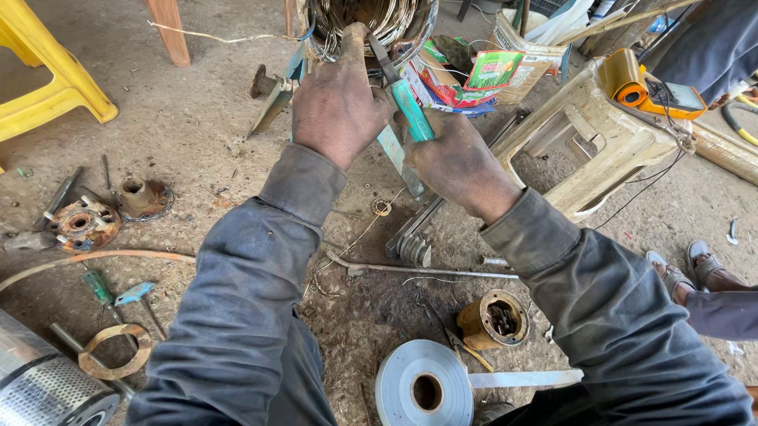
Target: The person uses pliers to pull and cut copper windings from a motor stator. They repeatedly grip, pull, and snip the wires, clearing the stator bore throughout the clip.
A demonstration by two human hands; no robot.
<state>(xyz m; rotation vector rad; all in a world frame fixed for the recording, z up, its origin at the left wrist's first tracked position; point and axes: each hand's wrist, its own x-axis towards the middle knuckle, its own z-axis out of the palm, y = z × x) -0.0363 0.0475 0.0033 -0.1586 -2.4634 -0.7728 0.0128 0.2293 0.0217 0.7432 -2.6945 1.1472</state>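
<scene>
The pliers (404, 100), with their teal handles, sit closed in our right hand (456, 161), and their long axis runs up and to the left from the palm, so the dark jaws end at the rim of the motor housing (419, 34).

Starting nearest us, a roll of pale tape (423, 391) lies on the dirt floor (206, 123) with a strip pulled out to the right. Just beyond it stands a rusty cylindrical part (493, 319), and a thin metal rod (419, 271) lies across the ground between our sleeves. To our left we see a screwdriver with a green handle (99, 287), a flat rusty ring (115, 351) and a rusted flange (80, 224).

Farther up, our left hand (336, 106) is wrapped, fingers curled shut, on the lower edge of the housing, touching the wire windings (361, 11) inside the bore. That hand is the nearer one to the coils; the right sits lower and to the right, reaching in only through the tool.

At the far right an orange meter (652, 92) rests on an overturned beige stool (591, 141). Another person's sandalled foot (700, 270) shows at the right edge, and a yellow stool (31, 75) stands far left.
</scene>
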